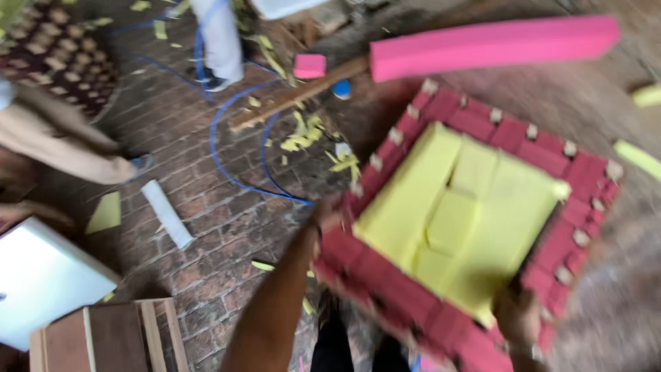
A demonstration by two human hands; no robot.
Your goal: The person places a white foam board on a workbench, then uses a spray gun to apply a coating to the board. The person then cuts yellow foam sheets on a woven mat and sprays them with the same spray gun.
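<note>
Red webbing frame (475, 131) with yellow foam (454, 220) packed in the middle is what the person has up in both hands, tilted over a brick floor (206, 227). Left hand (330, 213) grips the frame's near-left edge; it's blurry, so whether the fingers are wrapped round or just pressed flat is impossible to tell. Right hand (520, 320) is under the near-right corner, fingers seemingly curled on the edge, but that's smeared too.

Risk as I see it: the foam sits in separate loose-looking blocks, so with the frame tilted like this one could slide out. The whole view is motion-blurred, which suggests a quick swing, and that makes a slipped grip more likely.

Further out there's a white roll (167, 213) on the bricks, a blue hose (227, 151) looping around, yellow scraps (303, 134), a wooden stick (296, 93) and a long pink foam bar (496, 45). Someone else's leg (220, 41) stands at the top, near enough to get bumped.
</note>
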